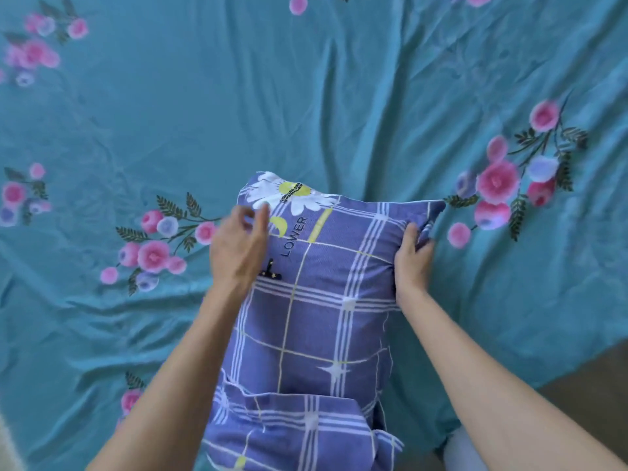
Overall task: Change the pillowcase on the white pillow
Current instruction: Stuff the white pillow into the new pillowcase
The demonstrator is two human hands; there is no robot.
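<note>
Nearest, loose folds of the blue plaid pillowcase (306,334) bunch at the open end, the pillow inside hidden. Farther up, the right hand (413,260) grips the right edge, fingers curled into the fabric; the left hand (238,246) hovers blurred over the left side, fingers relaxed, holding nothing. Beyond lies the teal floral sheet (204,96). Risk: with only 1 hand gripping, the filled case could twist or slump sideways, leaving its corners unfilled.

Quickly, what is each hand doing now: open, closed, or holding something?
Left hand: open, fingers relaxed over the pillow, gripping nothing.
Right hand: grips the pillow's right edge.
</note>
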